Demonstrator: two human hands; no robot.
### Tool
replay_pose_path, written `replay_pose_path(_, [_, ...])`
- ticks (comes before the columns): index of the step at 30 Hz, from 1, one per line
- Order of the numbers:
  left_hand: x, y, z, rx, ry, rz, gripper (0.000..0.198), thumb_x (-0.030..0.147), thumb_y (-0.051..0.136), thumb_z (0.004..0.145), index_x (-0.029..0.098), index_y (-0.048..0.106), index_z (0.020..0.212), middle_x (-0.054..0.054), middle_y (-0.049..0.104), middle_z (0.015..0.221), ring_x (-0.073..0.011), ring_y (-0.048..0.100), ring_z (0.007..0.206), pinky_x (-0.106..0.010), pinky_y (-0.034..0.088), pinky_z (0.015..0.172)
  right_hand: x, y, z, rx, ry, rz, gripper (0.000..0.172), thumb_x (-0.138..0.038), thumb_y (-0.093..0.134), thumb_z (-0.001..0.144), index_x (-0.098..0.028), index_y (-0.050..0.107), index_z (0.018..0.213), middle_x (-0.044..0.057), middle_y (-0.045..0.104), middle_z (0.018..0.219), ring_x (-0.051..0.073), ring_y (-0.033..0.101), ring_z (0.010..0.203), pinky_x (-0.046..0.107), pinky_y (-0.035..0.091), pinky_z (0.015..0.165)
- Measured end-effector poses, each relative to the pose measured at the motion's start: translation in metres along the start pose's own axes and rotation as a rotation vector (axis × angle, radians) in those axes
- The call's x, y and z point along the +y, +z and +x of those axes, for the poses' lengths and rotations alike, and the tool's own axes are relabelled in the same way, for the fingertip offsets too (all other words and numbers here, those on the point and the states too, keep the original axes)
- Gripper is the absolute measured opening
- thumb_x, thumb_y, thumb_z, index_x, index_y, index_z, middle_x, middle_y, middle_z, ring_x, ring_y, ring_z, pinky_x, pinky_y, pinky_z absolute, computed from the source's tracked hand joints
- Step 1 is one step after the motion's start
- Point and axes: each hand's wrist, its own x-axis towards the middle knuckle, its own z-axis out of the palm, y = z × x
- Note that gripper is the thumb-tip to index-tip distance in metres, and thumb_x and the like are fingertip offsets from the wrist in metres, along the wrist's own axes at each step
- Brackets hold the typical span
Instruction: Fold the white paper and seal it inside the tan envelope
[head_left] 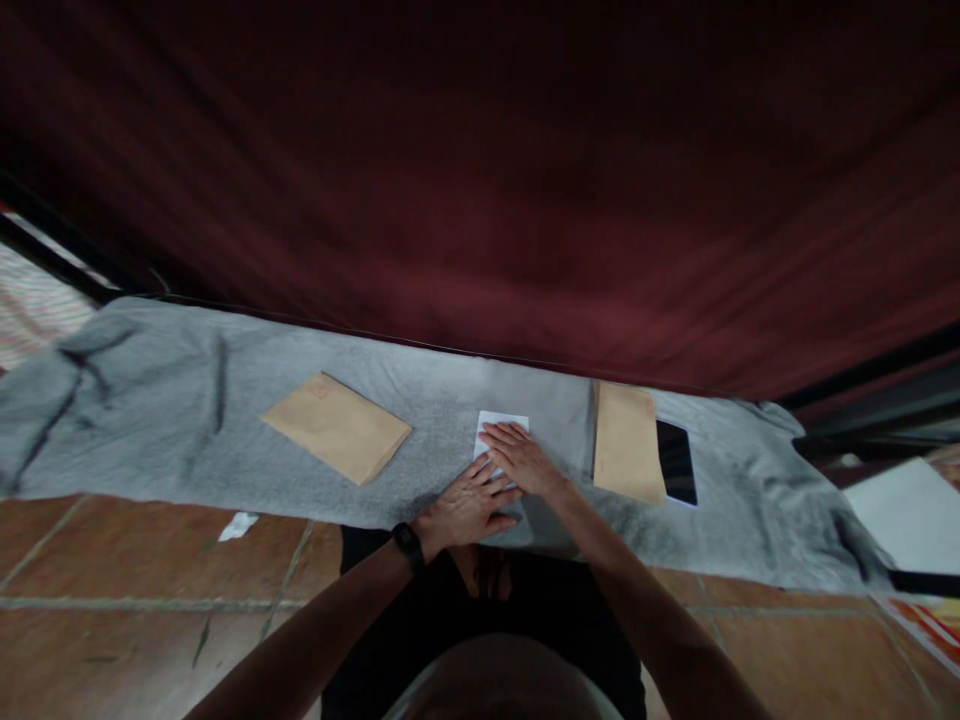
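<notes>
A small white folded paper lies on a grey cloth spread over the floor. My right hand rests flat on the paper with its fingers stretched out. My left hand lies flat just below it, fingers spread and touching the paper's near edge. A black band sits on my left wrist. One brown envelope lies to the left of the hands and another brown envelope to the right.
A dark phone or tablet lies beside the right envelope. A dark red curtain hangs behind the cloth. Brown floor tiles with a white scrap lie in front. A white sheet sits far right.
</notes>
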Motion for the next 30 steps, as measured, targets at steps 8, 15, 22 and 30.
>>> replay_pose_path(8, [-0.001, -0.006, -0.002, -0.009, 0.052, -0.009, 0.055, 0.055, 0.045, 0.099, 0.037, 0.041, 0.151, 0.005, 0.050, 0.153, -0.0247, 0.031, 0.148, -0.047, 0.015, 0.124, 0.014, 0.000, 0.019, -0.025, 0.053, -0.090, 0.044, -0.029, 0.038, 0.106, -0.029, 0.046, 0.149, 0.000, 0.041, 0.158, 0.020, 0.038, 0.146, 0.047, 0.027, 0.123])
replay_pose_path(15, [0.000, -0.006, -0.003, -0.004, 0.071, 0.004, 0.055, 0.054, 0.045, 0.099, 0.037, 0.038, 0.152, 0.005, 0.042, 0.158, -0.0238, 0.025, 0.151, -0.050, 0.013, 0.124, 0.018, 0.000, 0.025, -0.061, 0.086, -0.100, 0.046, -0.031, 0.036, 0.106, -0.028, 0.043, 0.151, 0.001, 0.038, 0.159, 0.022, 0.036, 0.147, 0.047, 0.027, 0.123])
replay_pose_path(22, [0.002, -0.003, -0.002, -0.010, 0.084, -0.008, 0.055, 0.052, 0.040, 0.101, 0.031, 0.039, 0.152, 0.001, 0.039, 0.160, -0.0205, 0.025, 0.152, -0.042, 0.012, 0.125, 0.019, 0.002, 0.024, -0.058, 0.087, -0.119, 0.047, -0.032, 0.039, 0.105, -0.028, 0.043, 0.151, 0.002, 0.037, 0.160, 0.024, 0.035, 0.147, 0.048, 0.027, 0.122])
replay_pose_path(30, [0.004, 0.000, -0.004, -0.012, 0.077, -0.004, 0.056, 0.051, 0.039, 0.102, 0.028, 0.036, 0.154, -0.001, 0.035, 0.162, -0.0184, 0.021, 0.153, -0.039, 0.014, 0.125, 0.026, 0.001, 0.026, 0.006, 0.169, -0.180, 0.049, -0.039, 0.040, 0.105, -0.026, 0.043, 0.152, 0.005, 0.030, 0.163, 0.027, 0.030, 0.149, 0.051, 0.021, 0.123])
